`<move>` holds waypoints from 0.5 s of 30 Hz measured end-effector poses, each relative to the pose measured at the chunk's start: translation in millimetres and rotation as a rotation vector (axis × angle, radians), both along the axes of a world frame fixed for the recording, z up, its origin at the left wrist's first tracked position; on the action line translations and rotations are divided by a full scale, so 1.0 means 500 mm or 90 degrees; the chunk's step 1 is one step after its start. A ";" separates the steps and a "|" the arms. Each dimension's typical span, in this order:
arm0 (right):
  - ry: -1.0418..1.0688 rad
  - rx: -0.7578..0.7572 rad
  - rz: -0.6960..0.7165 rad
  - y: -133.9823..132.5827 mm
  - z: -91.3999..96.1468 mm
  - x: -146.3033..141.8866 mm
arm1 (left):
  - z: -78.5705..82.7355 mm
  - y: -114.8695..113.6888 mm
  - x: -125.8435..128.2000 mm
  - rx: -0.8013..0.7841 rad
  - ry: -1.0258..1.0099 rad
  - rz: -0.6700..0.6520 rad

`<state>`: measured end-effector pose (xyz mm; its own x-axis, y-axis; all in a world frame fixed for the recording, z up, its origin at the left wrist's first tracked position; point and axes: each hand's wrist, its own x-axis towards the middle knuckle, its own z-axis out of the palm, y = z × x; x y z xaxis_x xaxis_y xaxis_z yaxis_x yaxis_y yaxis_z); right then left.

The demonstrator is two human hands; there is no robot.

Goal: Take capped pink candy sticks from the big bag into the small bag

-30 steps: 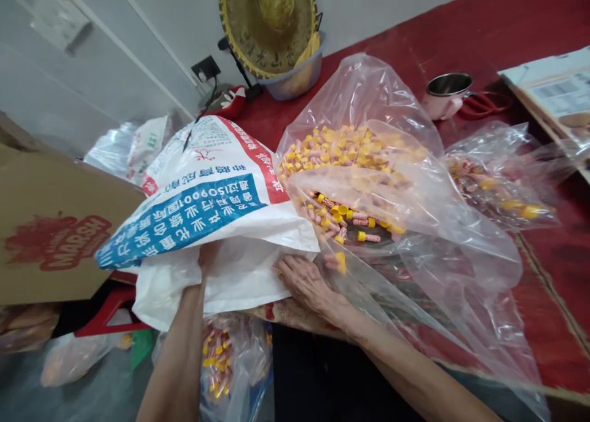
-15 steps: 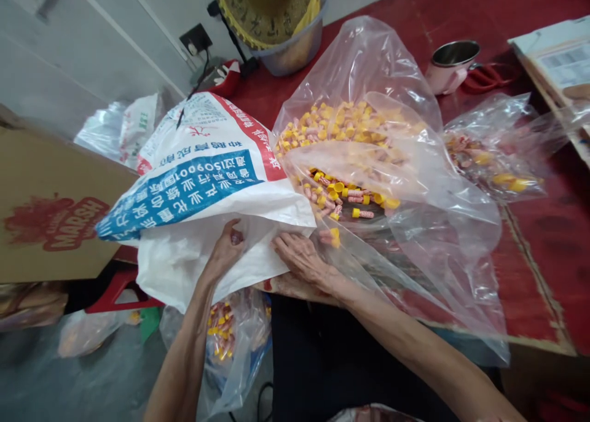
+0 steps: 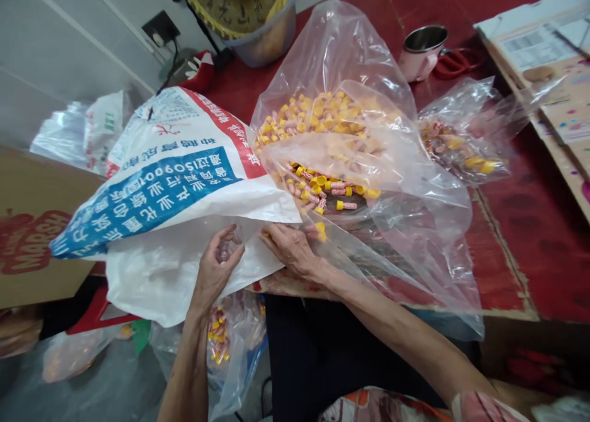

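My left hand [image 3: 217, 263] is curled around some small clear plastic pieces [image 3: 225, 247], whose exact shape I cannot make out. It hovers over the white inner side of a large woven sack [image 3: 157, 268]. Close by on the right, my right hand [image 3: 291, 249] bends over the sack's edge, with a bit of a yellow cap [image 3: 266, 234] showing at its fingertips. Beyond it, a big clear plastic bag [image 3: 428, 182] lies open over many small pink tubes with yellow caps [image 3: 318, 118]. One such capped tube [image 3: 346, 206] lies loose at the bag's opening.
A pink metal mug [image 3: 421, 56], red-handled scissors [image 3: 456, 64] and a smaller clear bag [image 3: 465, 145] sit on the red table [image 3: 502, 238]. Cardboard [image 3: 520, 41] lies at right, a carton [image 3: 41, 225] stands left. Below hangs another bag of capped tubes [image 3: 230, 348].
The view has shifted, so the table things sit further left. My left hand has turned and its fingers have spread more, showing the clear pieces; my right hand's fingertips now show yellow.
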<state>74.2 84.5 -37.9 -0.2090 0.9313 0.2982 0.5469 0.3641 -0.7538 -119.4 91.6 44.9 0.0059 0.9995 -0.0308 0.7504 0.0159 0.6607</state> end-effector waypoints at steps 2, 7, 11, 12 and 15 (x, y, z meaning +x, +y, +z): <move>0.177 0.015 -0.041 0.006 0.006 0.002 | -0.005 0.002 -0.002 -0.019 0.002 0.003; 0.359 -0.055 0.041 0.005 0.029 0.012 | -0.001 -0.025 -0.009 -0.106 0.002 -0.021; 0.390 -0.189 0.115 0.015 0.039 0.030 | 0.010 -0.050 -0.020 -0.126 -0.057 0.052; 0.409 -0.224 0.138 0.019 0.038 0.034 | 0.012 -0.054 -0.022 -0.132 -0.079 0.075; 0.480 -0.320 0.226 0.025 0.032 0.036 | 0.012 -0.060 -0.022 -0.123 -0.154 0.137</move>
<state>92.3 97.1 -21.8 -0.4191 0.9063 0.0538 -0.2233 -0.0454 -0.9737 -130.5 61.8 51.0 -0.1731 0.9545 -0.2427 0.5392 0.2980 0.7877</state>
